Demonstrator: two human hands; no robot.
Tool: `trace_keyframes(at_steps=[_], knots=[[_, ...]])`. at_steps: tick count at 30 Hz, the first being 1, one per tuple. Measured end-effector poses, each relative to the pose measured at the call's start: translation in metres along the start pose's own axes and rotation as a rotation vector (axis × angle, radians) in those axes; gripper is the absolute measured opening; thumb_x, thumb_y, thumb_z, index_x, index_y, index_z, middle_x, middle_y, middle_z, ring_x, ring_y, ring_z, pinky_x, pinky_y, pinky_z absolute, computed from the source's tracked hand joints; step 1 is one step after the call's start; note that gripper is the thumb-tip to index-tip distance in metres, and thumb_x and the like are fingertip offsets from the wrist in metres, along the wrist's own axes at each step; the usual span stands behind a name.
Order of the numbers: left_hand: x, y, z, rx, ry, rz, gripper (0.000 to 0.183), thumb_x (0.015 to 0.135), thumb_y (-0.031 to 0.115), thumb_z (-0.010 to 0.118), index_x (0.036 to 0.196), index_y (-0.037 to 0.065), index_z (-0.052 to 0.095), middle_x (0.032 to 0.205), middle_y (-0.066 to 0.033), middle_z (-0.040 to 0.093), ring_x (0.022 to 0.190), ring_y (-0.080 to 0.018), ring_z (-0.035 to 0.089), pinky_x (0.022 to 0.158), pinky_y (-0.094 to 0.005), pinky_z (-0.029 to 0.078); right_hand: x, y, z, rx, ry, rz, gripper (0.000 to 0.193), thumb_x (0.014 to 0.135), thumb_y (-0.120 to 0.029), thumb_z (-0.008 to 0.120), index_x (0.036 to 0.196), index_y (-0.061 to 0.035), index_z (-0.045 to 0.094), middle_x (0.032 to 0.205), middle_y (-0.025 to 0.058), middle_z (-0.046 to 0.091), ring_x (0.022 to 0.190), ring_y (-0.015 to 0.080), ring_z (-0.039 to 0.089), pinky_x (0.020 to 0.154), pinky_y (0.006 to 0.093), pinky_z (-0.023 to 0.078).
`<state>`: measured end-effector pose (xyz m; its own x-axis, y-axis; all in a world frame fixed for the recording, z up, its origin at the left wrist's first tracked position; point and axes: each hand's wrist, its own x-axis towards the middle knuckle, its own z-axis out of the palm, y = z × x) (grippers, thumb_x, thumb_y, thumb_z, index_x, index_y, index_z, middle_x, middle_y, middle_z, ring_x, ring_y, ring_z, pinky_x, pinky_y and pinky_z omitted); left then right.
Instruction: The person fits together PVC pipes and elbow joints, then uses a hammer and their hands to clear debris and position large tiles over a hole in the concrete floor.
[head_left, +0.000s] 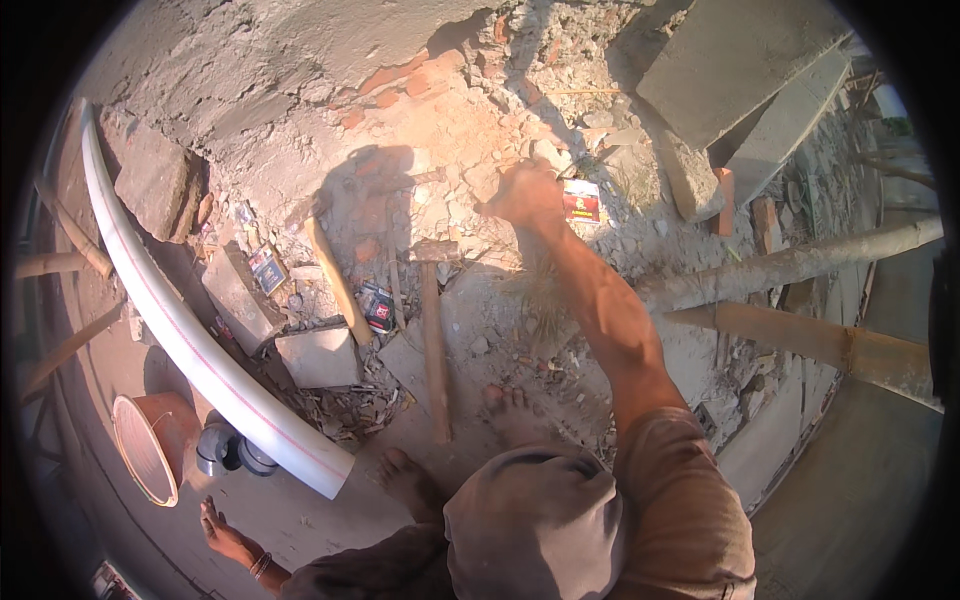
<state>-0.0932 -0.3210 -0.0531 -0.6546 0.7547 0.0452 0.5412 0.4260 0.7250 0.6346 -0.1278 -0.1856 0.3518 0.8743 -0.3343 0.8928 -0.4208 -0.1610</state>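
Note:
My right hand (525,200) is stretched out over the rubble at the foot of a broken wall. Its fingers are curled beside a pale stone (551,155), and what they hold, if anything, is hidden. Just right of it lies a small red and white packet (581,202). Nearer to me, a hammer (431,330) with a wooden handle lies on the ground, and left of it is another wooden handle (338,285). My left hand (230,538), bracelets at its wrist, is held out low at the left, fingers extended and nothing in them.
A long white pipe (195,350) curves along the left, beside an orange-brown bucket (150,440) and black pipe fittings (217,448). Concrete slabs (740,65) lean at the upper right. Poles (800,262) cross the right side. My bare feet (512,402) stand amid debris.

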Motion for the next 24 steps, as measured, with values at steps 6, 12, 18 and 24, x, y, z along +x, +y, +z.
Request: trace_keyframes(at_steps=[6,12,18,24], knots=[[-0.014,-0.004,-0.093,0.174,0.066,-0.024,0.053,0.105,0.039,0.052,0.132,-0.005,0.063,0.131,-0.0162,0.067,0.125,-0.0269,0.060,0.111,-0.0446,0.041,0.003,-0.003,0.007,0.028,-0.007,0.010,0.083,0.067,-0.066,0.079,0.117,0.0006,0.072,0.130,0.0266,0.057,0.128,0.0383,0.050,0.104,0.0522,0.046],[-0.030,-0.031,-0.122,0.078,0.056,-0.095,0.054,0.104,0.041,0.053,0.134,-0.003,0.063,0.129,-0.0150,0.069,0.123,-0.0269,0.062,0.110,-0.0458,0.042,0.003,-0.006,0.044,-0.084,0.098,0.105,0.111,0.068,-0.065,0.084,0.130,0.0181,0.044,0.126,0.0308,0.054,0.126,0.0433,0.048,0.108,0.0468,0.044],[-0.046,-0.016,-0.043,-0.092,-0.136,-0.086,0.047,0.104,0.040,0.057,0.122,-0.002,0.069,0.124,-0.0149,0.071,0.121,-0.0233,0.061,0.108,-0.0411,0.041,-0.016,-0.026,0.009,-0.032,0.119,0.123,0.085,0.068,-0.062,0.083,0.123,0.0003,0.067,0.132,0.0252,0.058,0.132,0.0386,0.046,0.111,0.0423,0.044],[-0.034,-0.017,-0.100,-0.028,-0.048,-0.037,0.041,0.106,0.034,0.057,0.116,-0.003,0.071,0.116,-0.0144,0.072,0.113,-0.0220,0.062,0.106,-0.0377,0.042,-0.018,-0.016,-0.009,0.010,0.001,0.092,0.072,0.066,-0.058,0.085,0.115,-0.0078,0.074,0.126,0.0157,0.065,0.131,0.0354,0.048,0.101,0.0432,0.052]])
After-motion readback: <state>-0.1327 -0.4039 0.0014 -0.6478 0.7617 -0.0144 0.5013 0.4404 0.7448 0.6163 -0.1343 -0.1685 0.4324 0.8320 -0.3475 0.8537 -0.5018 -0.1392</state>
